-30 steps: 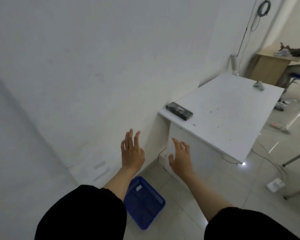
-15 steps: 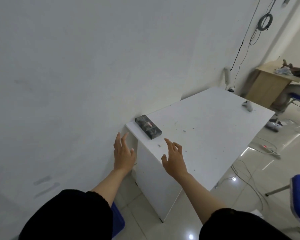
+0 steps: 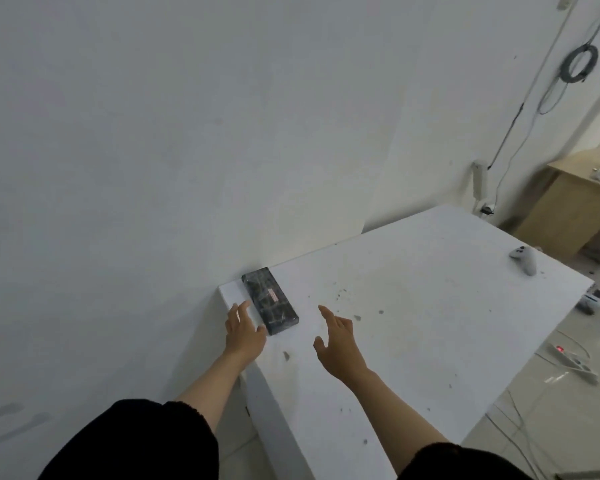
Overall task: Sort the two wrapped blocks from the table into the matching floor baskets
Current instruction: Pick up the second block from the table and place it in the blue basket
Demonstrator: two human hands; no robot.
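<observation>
Dark wrapped block (image 3: 270, 305) lies flat at the table's (image 3: 430, 306) far-left corner, by the wall. Left hand (image 3: 244, 332) open, just beside the block's near end. Right hand (image 3: 338, 344) open, empty, hovering right of it.

Wrapped block (image 3: 270, 304) on table (image 3: 413, 306) corner, between hands

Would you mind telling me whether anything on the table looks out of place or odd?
Only one wrapped block is visible, lying askew at the white table's corner. Dark specks litter the tabletop, and a white controller sits near the far edge.
</observation>
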